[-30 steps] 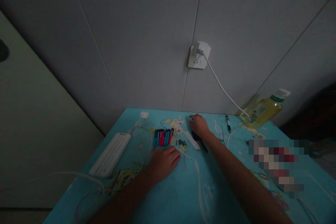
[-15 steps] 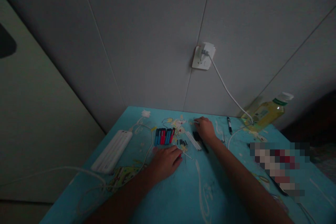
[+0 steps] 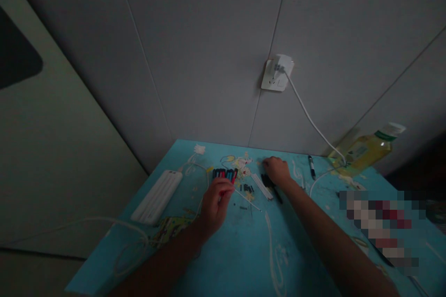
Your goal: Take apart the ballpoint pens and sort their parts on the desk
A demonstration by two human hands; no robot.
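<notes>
My left hand [image 3: 216, 204] is raised a little over the table with its fingers closed. A bit of red pen barrel [image 3: 220, 198] shows between them; most of it is hidden. A thin white pen refill [image 3: 248, 198] runs from the fingertips to the right; whether they grip it I cannot tell. Beyond the hand, blue and red pen barrels [image 3: 229, 174] stand in a row, partly covered. My right hand [image 3: 277, 171] rests with curled fingers by several black pen parts [image 3: 273, 187]; its fingertips are hard to see. White refills [image 3: 262, 186] and small black pieces [image 3: 246, 188] lie between the hands.
A white power strip [image 3: 157, 197] with a looping cable is at the left. On the right are a black-and-white marker [image 3: 311, 167], a bottle of yellow liquid [image 3: 369, 151] and a blurred-out item [image 3: 379, 227]. A charger cable [image 3: 306, 113] hangs from the wall socket.
My left hand has lifted from the table, turned and closed, moving up toward the row of barrels. More of the white refill and small dark pieces now show. My right hand has barely moved.
</notes>
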